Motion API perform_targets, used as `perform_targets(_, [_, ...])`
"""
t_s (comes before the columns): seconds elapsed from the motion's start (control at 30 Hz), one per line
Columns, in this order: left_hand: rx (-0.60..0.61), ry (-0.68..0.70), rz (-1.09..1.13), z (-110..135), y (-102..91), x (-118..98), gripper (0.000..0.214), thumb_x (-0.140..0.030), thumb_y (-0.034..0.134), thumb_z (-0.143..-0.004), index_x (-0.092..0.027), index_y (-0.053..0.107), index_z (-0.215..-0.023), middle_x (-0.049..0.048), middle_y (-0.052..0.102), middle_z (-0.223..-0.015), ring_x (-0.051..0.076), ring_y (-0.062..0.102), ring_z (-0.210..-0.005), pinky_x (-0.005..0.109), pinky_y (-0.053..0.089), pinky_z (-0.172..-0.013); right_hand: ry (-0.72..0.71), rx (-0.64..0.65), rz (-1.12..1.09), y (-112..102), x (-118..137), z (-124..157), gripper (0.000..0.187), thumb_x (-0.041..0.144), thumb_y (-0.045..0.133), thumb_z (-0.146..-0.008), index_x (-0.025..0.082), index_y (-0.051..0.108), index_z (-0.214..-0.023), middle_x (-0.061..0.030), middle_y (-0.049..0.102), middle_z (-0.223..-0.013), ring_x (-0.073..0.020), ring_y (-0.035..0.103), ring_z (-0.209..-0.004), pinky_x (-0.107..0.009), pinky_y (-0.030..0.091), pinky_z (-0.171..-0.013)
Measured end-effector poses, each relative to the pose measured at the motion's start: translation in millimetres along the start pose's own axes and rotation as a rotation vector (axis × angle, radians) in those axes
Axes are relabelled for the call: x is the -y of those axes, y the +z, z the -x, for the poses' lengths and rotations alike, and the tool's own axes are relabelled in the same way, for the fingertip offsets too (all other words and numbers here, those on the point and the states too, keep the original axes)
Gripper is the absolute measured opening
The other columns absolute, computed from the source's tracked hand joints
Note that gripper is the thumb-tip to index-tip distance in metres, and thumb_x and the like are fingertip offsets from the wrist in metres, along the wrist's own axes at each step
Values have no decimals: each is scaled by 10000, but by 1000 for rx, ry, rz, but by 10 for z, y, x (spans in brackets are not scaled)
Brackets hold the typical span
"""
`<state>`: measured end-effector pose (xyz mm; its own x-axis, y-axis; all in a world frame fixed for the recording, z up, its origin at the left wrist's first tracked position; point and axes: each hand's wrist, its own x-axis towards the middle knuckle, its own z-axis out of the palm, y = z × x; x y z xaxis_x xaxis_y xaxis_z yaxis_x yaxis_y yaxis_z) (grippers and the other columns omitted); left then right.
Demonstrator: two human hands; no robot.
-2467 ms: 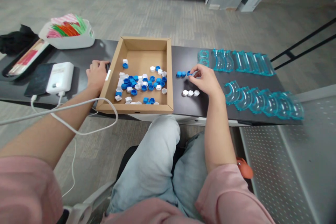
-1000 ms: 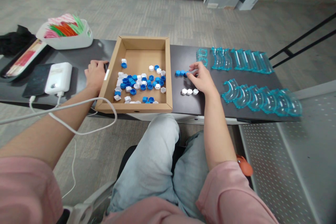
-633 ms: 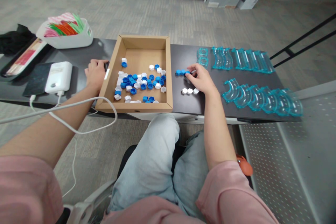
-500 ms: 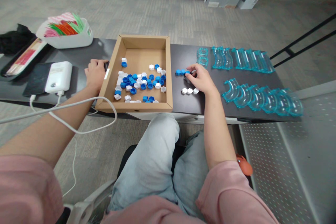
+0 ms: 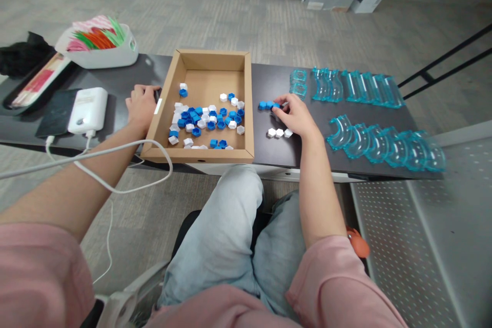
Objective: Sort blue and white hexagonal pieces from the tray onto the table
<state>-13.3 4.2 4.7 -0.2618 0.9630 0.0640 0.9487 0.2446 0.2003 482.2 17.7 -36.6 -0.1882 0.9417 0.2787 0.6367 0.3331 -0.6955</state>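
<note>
My right hand is over the table right of the cardboard box, thumb and fingers closed on a blue hexagonal piece at the right end of a short row of blue pieces. Nearer to me lie 3 white hexagonal pieces in a row. My left hand rests by the left wall of the box, fingers curled beside a small dark thing that I cannot make out. Blue and white hexagonal pieces lie loose inside the box.
Clear teal plastic parts stand in rows on the right of the dark table. On the left are a white basket of colourful strips, a white power bank and a black tray. A white cable loops over my left forearm.
The view has shifted very slightly. My right hand stays at the end of the blue row, and my left hand stays beside the box.
</note>
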Motion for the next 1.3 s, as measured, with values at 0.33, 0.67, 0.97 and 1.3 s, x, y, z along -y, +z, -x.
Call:
perform_targets(0.33, [11,-16,45,24,-42,-64,715,-492,427,-1159,-143,619,-1753,293,557,-1738,471,515,-1623,647,385,-1375,9,15,16,-13,-5,-1,217,414,848,-1019,278,785,-1175,-92,769,-1217,-258,688,-918,-487,643,-970])
perform_targets(0.67, [-2,-2,52,3,-12,-25,694,-483,495,-1140,-145,632,-1730,295,569,-1720,480,525,-1601,668,399,-1362,18,20,24,-10,5,-2,217,353,833,-999,272,799,-1198,-97,760,-1248,-259,690,-918,-508,639,-999])
perform_targets(0.97, [31,-7,4,-7,-24,-18,727,-573,473,-1158,-177,588,-1757,273,535,-1742,454,514,-1603,630,394,-1381,21,20,22,-12,12,0,229,375,835,-995,278,789,-1198,-92,764,-1242,-259,685,-925,-497,645,-997])
perform_targets(1.3, [10,-17,66,30,-46,-50,696,-513,461,-1141,-188,618,-1736,272,561,-1739,466,503,-1608,629,371,-1382,12,24,24,-20,3,-1,240,444,852,-1008,295,799,-1188,-89,748,-1204,-280,683,-964,-508,650,-1000])
